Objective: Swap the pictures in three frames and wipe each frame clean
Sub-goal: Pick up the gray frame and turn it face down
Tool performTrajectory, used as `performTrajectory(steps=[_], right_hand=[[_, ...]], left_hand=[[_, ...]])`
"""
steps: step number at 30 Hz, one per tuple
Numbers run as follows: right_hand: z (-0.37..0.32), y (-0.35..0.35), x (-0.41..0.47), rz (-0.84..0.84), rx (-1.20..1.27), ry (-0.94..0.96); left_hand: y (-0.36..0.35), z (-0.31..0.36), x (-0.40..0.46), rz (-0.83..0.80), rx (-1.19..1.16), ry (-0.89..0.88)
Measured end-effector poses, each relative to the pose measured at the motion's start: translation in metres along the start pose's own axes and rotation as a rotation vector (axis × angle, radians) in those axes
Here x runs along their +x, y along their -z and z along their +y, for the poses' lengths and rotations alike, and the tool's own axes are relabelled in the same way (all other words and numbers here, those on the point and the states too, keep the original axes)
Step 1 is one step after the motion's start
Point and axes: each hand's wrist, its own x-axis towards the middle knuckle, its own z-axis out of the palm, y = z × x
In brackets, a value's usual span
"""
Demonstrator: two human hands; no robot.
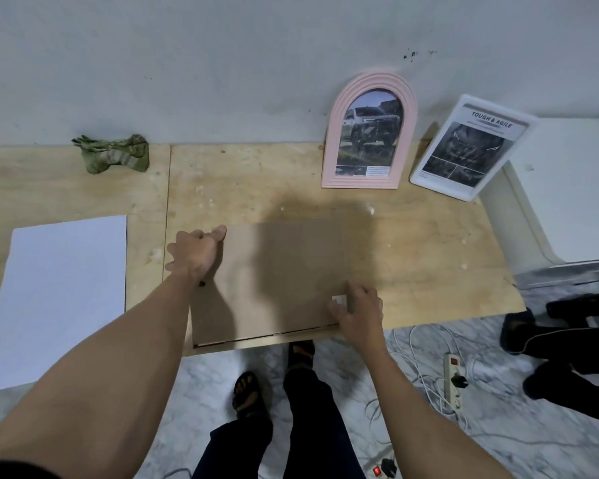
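two hands: both work on one face-down frame (274, 281) lying at the near edge of the bench (429, 243).
right grip: the right hand (358, 311) rests at the frame's near right corner, fingers curled down onto the brown backing beside a small pale tab (339, 300); whether it pinches the tab cannot be told.
left grip: the left hand (196, 252) is curled over the frame's far left corner, thumb on top of the backing, holding that edge.
step in hand: judged as opening or closing the backing of this third frame; a thin gap shows along its near edge.
white sheet: a blank white sheet (63, 292) lies flat on the bench, well left of the frame, apart from both hands.
next move: likely calls for steadying the left corner while the right fingers work the tab, then lifting or seating the backing evenly so it does not jam.
cloth: a crumpled green cloth (113, 153) sits far left against the wall, untouched, wanted for wiping.
far frames: a pink arched frame (369, 131) and a white frame (471, 146) lean on the wall, each showing a vehicle picture.
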Motion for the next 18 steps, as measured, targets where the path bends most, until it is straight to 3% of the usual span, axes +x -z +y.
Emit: performTrajectory(steps=[5, 8, 11, 14, 18], right_hand=[[-0.019, 0.043, 0.015, 0.125, 0.613, -0.191], [-0.019, 0.078, 0.022, 0.13, 0.815, -0.255], [0.001, 0.116, 0.036, 0.186, 0.851, -0.263], [0.04, 0.156, 0.052, 0.261, 0.824, -0.287], [0.098, 0.196, 0.075, 0.311, 0.739, -0.354]], left_hand=[[0.005, 0.014, -0.01, -0.046, -0.044, -0.022], [-0.003, 0.032, -0.021, -0.099, -0.181, -0.096], [-0.014, 0.052, -0.044, -0.23, -0.333, -0.236], [-0.041, 0.069, -0.075, -0.305, -0.452, -0.253], [-0.111, 0.083, -0.097, -0.314, -0.36, -0.298]])
